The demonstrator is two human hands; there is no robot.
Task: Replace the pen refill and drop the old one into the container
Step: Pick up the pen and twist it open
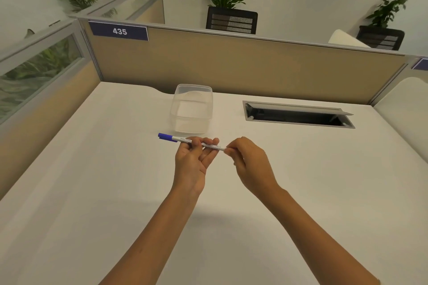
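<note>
A white pen (179, 139) with a blue cap at its left end is held level above the white desk (92, 180). My left hand (193, 159) grips the pen's barrel around the middle. My right hand (249, 161) pinches the pen's right end between thumb and fingertips. A clear plastic container (192, 109) stands open on the desk just beyond the pen, with nothing visible in it. No refill shows outside the pen.
An open cable hatch (298, 114) is sunk in the desk at the back right. Beige cubicle partitions (231, 62) with a "435" label (119, 31) close the back and left. Potted plants stand beyond them.
</note>
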